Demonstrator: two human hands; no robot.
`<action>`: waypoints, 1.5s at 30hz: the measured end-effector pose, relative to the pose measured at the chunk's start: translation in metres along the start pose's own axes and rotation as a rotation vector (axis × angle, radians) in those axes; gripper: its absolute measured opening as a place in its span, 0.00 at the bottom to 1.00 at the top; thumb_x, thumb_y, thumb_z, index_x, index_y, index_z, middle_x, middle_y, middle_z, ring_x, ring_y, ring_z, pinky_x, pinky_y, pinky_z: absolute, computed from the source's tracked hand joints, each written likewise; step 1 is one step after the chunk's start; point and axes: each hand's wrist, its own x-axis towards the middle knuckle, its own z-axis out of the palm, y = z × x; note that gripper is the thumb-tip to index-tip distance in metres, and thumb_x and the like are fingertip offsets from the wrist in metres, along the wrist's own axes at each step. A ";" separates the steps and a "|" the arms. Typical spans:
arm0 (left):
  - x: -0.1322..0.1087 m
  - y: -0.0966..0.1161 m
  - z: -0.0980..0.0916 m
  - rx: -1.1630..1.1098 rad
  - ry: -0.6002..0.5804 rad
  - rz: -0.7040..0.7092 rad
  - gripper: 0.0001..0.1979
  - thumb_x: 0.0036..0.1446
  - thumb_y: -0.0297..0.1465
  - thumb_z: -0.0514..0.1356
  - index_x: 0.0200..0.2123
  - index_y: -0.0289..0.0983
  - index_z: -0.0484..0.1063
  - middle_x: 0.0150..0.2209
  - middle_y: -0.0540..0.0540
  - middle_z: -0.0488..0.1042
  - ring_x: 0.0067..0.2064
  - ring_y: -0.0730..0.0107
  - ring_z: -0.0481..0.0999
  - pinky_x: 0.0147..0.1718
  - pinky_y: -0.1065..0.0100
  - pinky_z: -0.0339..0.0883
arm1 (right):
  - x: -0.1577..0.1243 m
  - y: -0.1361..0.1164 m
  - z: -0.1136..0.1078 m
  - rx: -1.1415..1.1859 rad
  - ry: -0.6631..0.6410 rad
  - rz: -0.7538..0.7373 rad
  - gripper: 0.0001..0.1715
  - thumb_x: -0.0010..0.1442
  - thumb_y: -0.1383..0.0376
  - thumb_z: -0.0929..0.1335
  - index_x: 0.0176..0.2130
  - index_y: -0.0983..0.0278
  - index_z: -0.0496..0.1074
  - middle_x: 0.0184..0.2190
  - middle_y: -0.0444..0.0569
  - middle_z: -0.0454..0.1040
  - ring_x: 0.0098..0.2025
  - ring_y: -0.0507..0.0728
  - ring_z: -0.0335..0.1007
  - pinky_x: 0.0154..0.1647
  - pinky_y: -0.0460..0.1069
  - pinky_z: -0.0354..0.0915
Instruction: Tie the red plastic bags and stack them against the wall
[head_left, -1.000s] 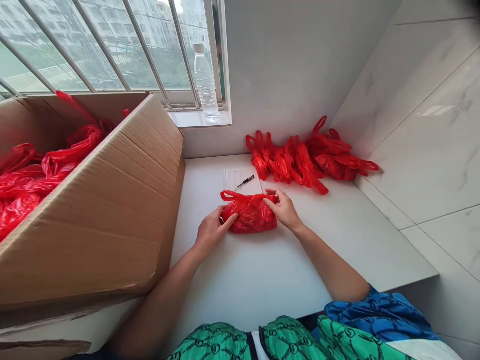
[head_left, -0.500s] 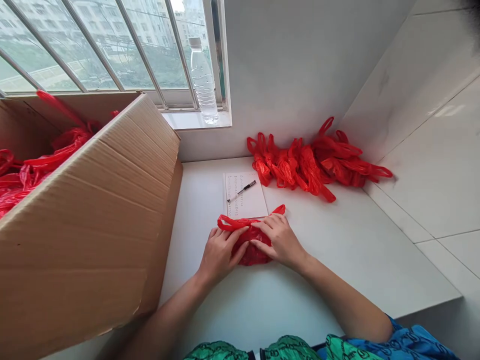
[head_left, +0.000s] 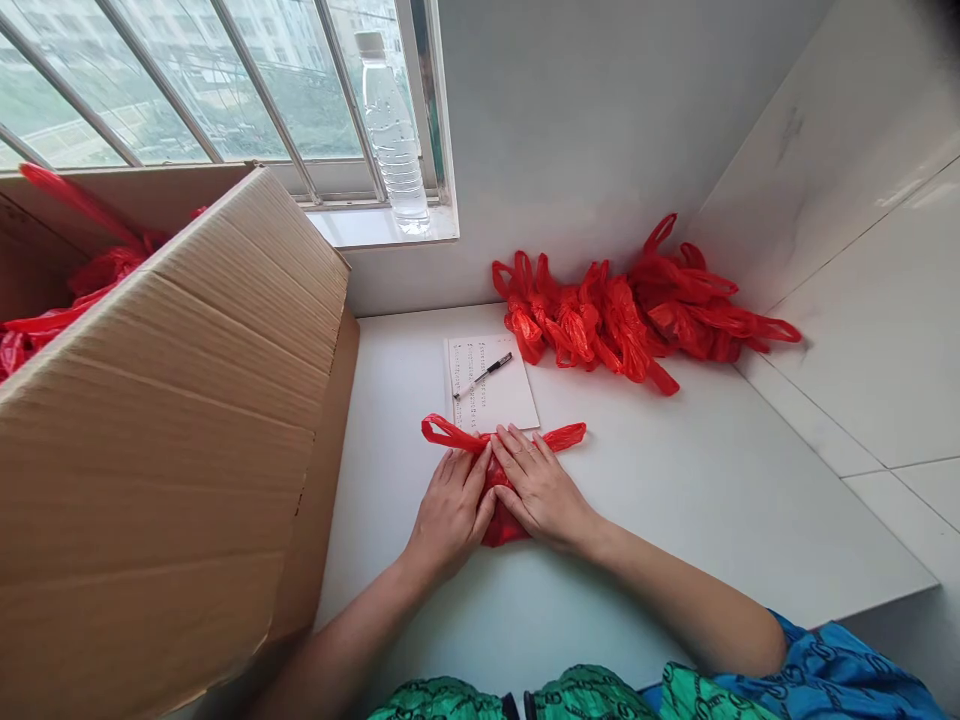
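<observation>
A red plastic bag (head_left: 508, 528) lies on the white table (head_left: 420, 620) in front of me, one handle loop sticking out to the left and the other to the right. My left hand (head_left: 452, 505) rests flat on its left side, fingers stretched forward. On its right side lies my right hand (head_left: 541, 487), palm down with the fingers extended. The thumbs nearly meet over the middle of the bag, and both hands cover much of it.
Just beyond the bag are a notebook (head_left: 491, 400) and a pen (head_left: 484, 376). Several knotted red bags (head_left: 622, 315) lie along the wall. A large cardboard box (head_left: 172, 430) with red bags stands left. A water bottle (head_left: 395, 140) is on the sill.
Both hands have flattened and moved inward over the bag. The handle loops now spread wider to either side. The view has shifted slightly.
</observation>
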 end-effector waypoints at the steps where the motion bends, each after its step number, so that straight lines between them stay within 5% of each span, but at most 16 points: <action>1: 0.000 0.000 0.001 0.004 -0.001 -0.002 0.28 0.67 0.32 0.50 0.68 0.34 0.52 0.65 0.36 0.61 0.65 0.52 0.60 0.64 0.46 0.56 | 0.000 0.000 0.000 -0.001 -0.001 0.002 0.35 0.70 0.59 0.56 0.70 0.71 0.48 0.71 0.56 0.46 0.73 0.64 0.40 0.69 0.66 0.48; 20: 0.003 0.001 -0.001 -0.039 -0.016 -0.017 0.27 0.66 0.32 0.51 0.67 0.34 0.55 0.61 0.35 0.65 0.62 0.51 0.63 0.62 0.45 0.57 | 0.000 0.004 0.006 0.019 0.002 -0.007 0.34 0.71 0.57 0.56 0.70 0.71 0.50 0.71 0.56 0.49 0.72 0.63 0.43 0.69 0.64 0.49; 26: 0.007 -0.004 -0.012 -0.297 0.054 -0.153 0.26 0.67 0.37 0.52 0.66 0.41 0.56 0.56 0.39 0.69 0.57 0.56 0.69 0.57 0.50 0.62 | 0.001 0.021 -0.015 0.163 0.063 0.001 0.35 0.70 0.52 0.57 0.69 0.65 0.52 0.68 0.57 0.57 0.69 0.62 0.52 0.68 0.65 0.49; 32: 0.010 -0.012 -0.022 -0.586 0.281 -0.470 0.31 0.66 0.41 0.54 0.67 0.43 0.48 0.51 0.42 0.72 0.44 0.65 0.77 0.45 0.59 0.71 | -0.001 0.038 -0.043 0.253 0.279 0.186 0.19 0.71 0.58 0.59 0.49 0.61 0.73 0.44 0.51 0.78 0.46 0.58 0.73 0.48 0.52 0.64; 35: 0.010 -0.012 -0.024 -0.582 0.218 -0.524 0.34 0.65 0.42 0.55 0.68 0.44 0.42 0.49 0.44 0.73 0.34 0.69 0.77 0.36 0.63 0.72 | -0.002 0.036 -0.046 0.260 0.244 0.226 0.18 0.70 0.58 0.60 0.37 0.60 0.75 0.33 0.46 0.77 0.33 0.55 0.71 0.34 0.48 0.60; 41: 0.011 -0.011 -0.025 -0.484 0.116 -0.408 0.39 0.60 0.37 0.61 0.69 0.42 0.45 0.37 0.49 0.75 0.39 0.65 0.77 0.43 0.60 0.71 | -0.004 0.031 -0.047 0.417 0.162 0.274 0.28 0.69 0.51 0.59 0.25 0.61 0.72 0.20 0.43 0.72 0.23 0.52 0.65 0.29 0.48 0.57; 45: 0.009 0.005 -0.036 -0.798 0.253 -0.397 0.34 0.64 0.35 0.57 0.69 0.43 0.45 0.42 0.46 0.75 0.37 0.69 0.78 0.39 0.65 0.75 | -0.006 0.025 -0.053 0.743 -0.047 0.333 0.34 0.67 0.44 0.58 0.23 0.61 0.73 0.17 0.44 0.73 0.22 0.53 0.69 0.30 0.48 0.63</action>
